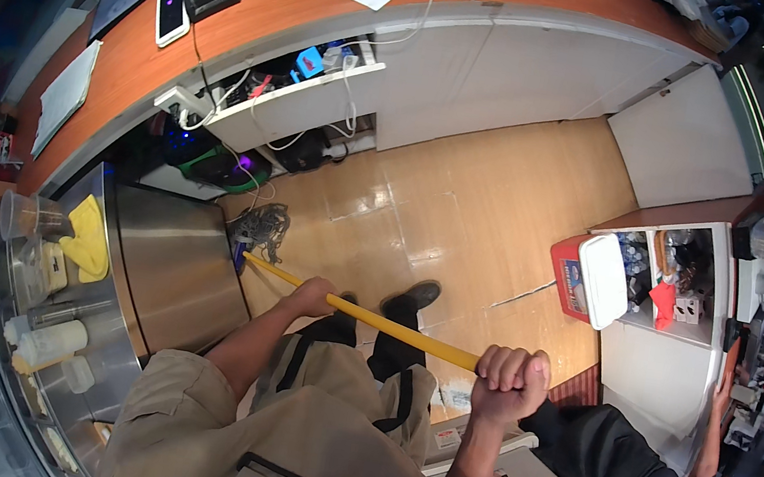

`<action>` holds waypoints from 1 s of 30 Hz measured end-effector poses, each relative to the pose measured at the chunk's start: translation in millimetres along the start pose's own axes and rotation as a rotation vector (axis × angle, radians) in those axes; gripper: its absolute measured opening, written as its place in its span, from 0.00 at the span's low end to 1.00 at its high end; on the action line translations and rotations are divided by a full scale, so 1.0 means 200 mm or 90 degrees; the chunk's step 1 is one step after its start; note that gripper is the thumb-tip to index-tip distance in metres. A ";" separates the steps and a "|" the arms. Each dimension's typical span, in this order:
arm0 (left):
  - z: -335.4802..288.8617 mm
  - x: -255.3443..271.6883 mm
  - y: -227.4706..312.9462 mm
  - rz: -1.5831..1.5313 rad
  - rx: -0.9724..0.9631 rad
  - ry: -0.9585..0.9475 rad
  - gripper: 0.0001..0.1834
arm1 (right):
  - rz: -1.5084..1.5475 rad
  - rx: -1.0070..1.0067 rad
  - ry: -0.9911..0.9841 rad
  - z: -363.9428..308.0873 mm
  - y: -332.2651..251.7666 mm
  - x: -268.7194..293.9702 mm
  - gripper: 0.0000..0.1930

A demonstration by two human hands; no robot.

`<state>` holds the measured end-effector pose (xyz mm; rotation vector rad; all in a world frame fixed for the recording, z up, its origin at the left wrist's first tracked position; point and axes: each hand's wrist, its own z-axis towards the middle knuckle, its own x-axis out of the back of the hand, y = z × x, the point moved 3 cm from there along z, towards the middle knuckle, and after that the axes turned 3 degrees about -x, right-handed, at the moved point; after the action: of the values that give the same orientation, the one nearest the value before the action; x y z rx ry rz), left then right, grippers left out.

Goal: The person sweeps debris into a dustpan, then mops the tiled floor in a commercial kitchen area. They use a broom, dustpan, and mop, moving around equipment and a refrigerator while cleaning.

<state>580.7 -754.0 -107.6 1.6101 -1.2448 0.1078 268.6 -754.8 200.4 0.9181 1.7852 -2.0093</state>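
A mop with a long yellow handle (389, 325) slants across in front of me, its upper end at the right. My right hand (511, 381) wraps round that upper end. Lower on the handle, my left hand (310, 298) is closed around it. The grey string mop head (259, 228) rests on the tan tiled floor (468, 192), close to the steel cabinet and below the counter's open shelf. A blue clamp joins the head to the handle.
A wooden-topped counter (267, 19) curves along the far side, cables hanging from its open drawer (296, 87). At left stands a steel cabinet (175, 267) with a yellow cloth (86, 239). A red cooler (583, 279) is by the right shelf. Another person (614, 471) sits at lower right.
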 end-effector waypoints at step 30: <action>1.53 0.18 1.11 -0.157 -0.292 0.274 0.05 | -0.272 0.296 -0.099 0.65 -0.73 0.19 0.16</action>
<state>282.0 -987.4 -76.9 1.2402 -0.6713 0.0089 117.2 -846.9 293.2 0.4913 1.5529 -2.7558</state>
